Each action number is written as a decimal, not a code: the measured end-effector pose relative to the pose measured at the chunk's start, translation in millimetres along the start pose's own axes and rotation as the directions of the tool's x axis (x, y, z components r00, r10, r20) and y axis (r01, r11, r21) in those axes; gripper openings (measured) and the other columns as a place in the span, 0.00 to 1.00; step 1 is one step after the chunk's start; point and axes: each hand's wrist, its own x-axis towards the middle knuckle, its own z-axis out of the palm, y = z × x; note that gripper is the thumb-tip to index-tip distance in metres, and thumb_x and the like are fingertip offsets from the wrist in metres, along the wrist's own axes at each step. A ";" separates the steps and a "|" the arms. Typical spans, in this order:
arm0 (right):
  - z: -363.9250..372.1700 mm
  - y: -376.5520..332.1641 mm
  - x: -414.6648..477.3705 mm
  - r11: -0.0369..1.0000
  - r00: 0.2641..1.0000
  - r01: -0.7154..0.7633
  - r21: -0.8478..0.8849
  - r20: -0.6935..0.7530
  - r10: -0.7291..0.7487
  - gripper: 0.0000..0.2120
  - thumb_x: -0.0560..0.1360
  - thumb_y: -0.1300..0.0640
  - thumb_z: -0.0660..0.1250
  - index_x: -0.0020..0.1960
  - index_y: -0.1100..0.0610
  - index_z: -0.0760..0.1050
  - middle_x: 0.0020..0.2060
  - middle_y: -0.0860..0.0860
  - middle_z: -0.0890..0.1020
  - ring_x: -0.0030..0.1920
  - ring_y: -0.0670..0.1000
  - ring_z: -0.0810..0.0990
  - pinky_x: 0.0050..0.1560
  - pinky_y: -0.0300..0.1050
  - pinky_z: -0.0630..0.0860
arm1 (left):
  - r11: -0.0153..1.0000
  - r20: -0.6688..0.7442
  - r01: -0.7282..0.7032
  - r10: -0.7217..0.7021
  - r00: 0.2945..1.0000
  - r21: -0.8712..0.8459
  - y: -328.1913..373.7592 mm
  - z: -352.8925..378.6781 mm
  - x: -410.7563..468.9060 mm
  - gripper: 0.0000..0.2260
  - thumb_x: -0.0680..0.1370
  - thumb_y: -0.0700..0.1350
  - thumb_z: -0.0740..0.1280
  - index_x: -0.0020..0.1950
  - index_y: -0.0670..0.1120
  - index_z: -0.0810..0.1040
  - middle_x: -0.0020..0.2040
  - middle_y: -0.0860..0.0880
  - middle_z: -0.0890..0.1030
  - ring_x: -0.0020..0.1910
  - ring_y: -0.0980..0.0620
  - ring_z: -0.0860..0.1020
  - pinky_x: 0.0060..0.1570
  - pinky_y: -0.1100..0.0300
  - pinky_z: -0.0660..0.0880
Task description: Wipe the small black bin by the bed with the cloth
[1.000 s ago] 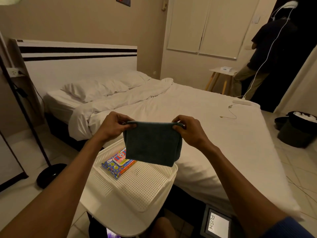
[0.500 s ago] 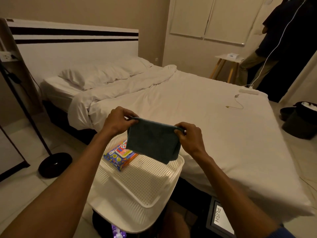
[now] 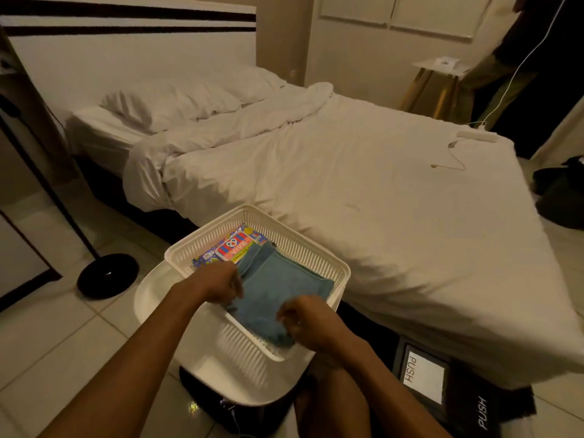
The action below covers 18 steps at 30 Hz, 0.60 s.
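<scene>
A folded blue-grey cloth (image 3: pixel 278 289) lies flat in a white perforated basket (image 3: pixel 319 260). My left hand (image 3: pixel 218 284) pinches the cloth's left edge. At the cloth's near edge, my right hand (image 3: pixel 308 322) has its fingers curled on the fabric. The small black bin (image 3: pixel 442 393) with a white "PUSH" swing lid stands on the floor at the bed's near corner, to the right of my right arm. Its lower part is cut off by the frame.
The basket rests on a white round stand (image 3: pixel 148 298) and also holds a colourful packet (image 3: pixel 234 246). A white bed (image 3: pixel 379 197) fills the middle. A black lamp base (image 3: pixel 107 275) sits on the tiled floor at left. A person (image 3: pixel 521 58) stands far right.
Both hands came down from chest height and laid the cloth into the basket. The camera tilted down and the cloth went from hanging to lying flat.
</scene>
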 end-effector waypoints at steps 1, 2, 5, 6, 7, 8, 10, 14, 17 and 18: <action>-4.7 4.3 4.3 1.000 0.999 -0.019 -0.015 -0.028 0.018 0.12 0.74 0.62 0.65 0.54 0.56 0.83 0.52 0.53 0.86 0.53 0.54 0.84 0.55 0.45 0.78 | 1.000 -0.024 0.000 0.000 1.000 0.003 3.6 0.6 2.7 0.11 0.73 0.42 0.68 0.52 0.50 0.86 0.47 0.51 0.87 0.46 0.54 0.83 0.46 0.61 0.77; -9.8 9.1 8.5 0.998 0.998 -0.035 -0.047 -0.055 0.033 0.12 0.75 0.61 0.65 0.55 0.56 0.83 0.53 0.53 0.85 0.54 0.54 0.83 0.56 0.46 0.77 | 1.000 -0.046 0.005 -0.005 0.999 0.005 6.8 1.9 4.3 0.11 0.73 0.43 0.69 0.52 0.51 0.86 0.48 0.51 0.86 0.48 0.53 0.83 0.48 0.61 0.77; -23.4 27.7 19.5 0.972 0.988 -0.118 -0.202 -0.119 0.095 0.11 0.76 0.58 0.65 0.55 0.55 0.82 0.54 0.54 0.84 0.55 0.55 0.82 0.56 0.48 0.77 | 0.999 -0.086 0.038 -0.040 0.995 -0.024 10.5 11.5 10.6 0.11 0.73 0.45 0.68 0.54 0.51 0.84 0.53 0.48 0.85 0.53 0.50 0.82 0.53 0.59 0.77; -27.5 34.1 22.8 0.952 0.985 -0.148 -0.267 -0.123 0.118 0.11 0.76 0.58 0.66 0.55 0.56 0.81 0.54 0.55 0.83 0.55 0.56 0.81 0.57 0.49 0.77 | 0.998 -0.085 0.049 -0.051 0.995 -0.027 11.8 14.7 11.3 0.11 0.73 0.45 0.68 0.54 0.51 0.84 0.54 0.48 0.85 0.54 0.50 0.82 0.54 0.58 0.77; -31.2 39.8 25.9 0.928 0.984 -0.166 -0.334 -0.113 0.136 0.11 0.76 0.58 0.66 0.56 0.57 0.81 0.55 0.56 0.83 0.56 0.57 0.81 0.59 0.50 0.75 | 0.998 -0.081 0.054 -0.055 0.995 -0.014 13.0 18.6 12.6 0.11 0.74 0.45 0.68 0.55 0.50 0.84 0.54 0.48 0.84 0.55 0.50 0.81 0.54 0.58 0.77; -33.3 44.7 28.7 0.906 0.984 -0.176 -0.386 -0.089 0.153 0.10 0.76 0.58 0.66 0.56 0.58 0.80 0.55 0.57 0.82 0.56 0.57 0.80 0.61 0.51 0.74 | 0.998 -0.080 0.058 -0.058 0.995 0.001 13.5 22.1 14.2 0.11 0.74 0.45 0.69 0.56 0.49 0.84 0.55 0.48 0.84 0.56 0.50 0.81 0.54 0.58 0.76; -34.9 50.6 32.5 0.877 0.984 -0.177 -0.447 -0.049 0.174 0.09 0.77 0.56 0.66 0.55 0.57 0.80 0.54 0.56 0.83 0.55 0.56 0.80 0.63 0.51 0.71 | 0.997 -0.088 0.074 -0.071 0.994 0.022 14.6 25.8 14.8 0.11 0.75 0.46 0.69 0.57 0.49 0.83 0.57 0.49 0.83 0.56 0.50 0.80 0.54 0.57 0.76; -35.3 52.8 28.0 0.919 0.982 -0.187 -0.346 -0.086 0.167 0.11 0.79 0.54 0.64 0.57 0.57 0.81 0.56 0.55 0.83 0.55 0.55 0.81 0.59 0.50 0.75 | 0.992 -0.081 0.093 -0.086 0.993 0.082 20.0 21.5 14.5 0.11 0.76 0.50 0.68 0.58 0.51 0.81 0.59 0.49 0.81 0.58 0.49 0.79 0.55 0.56 0.76; -51.1 60.2 11.7 0.967 0.951 -0.215 -0.139 -0.253 0.175 0.15 0.79 0.51 0.63 0.61 0.56 0.79 0.58 0.56 0.82 0.58 0.57 0.80 0.58 0.49 0.75 | 0.996 -0.191 0.080 -0.070 0.979 0.048 38.9 14.7 16.4 0.16 0.78 0.54 0.67 0.64 0.51 0.77 0.61 0.47 0.79 0.62 0.47 0.77 0.58 0.54 0.73; -59.1 65.2 2.5 0.968 0.932 -0.238 -0.083 -0.301 0.204 0.16 0.80 0.51 0.62 0.63 0.57 0.78 0.59 0.57 0.82 0.60 0.59 0.79 0.59 0.50 0.74 | 0.999 -0.256 0.054 -0.051 0.965 0.006 52.7 11.8 16.2 0.17 0.78 0.54 0.66 0.65 0.50 0.76 0.63 0.46 0.79 0.63 0.47 0.76 0.59 0.54 0.72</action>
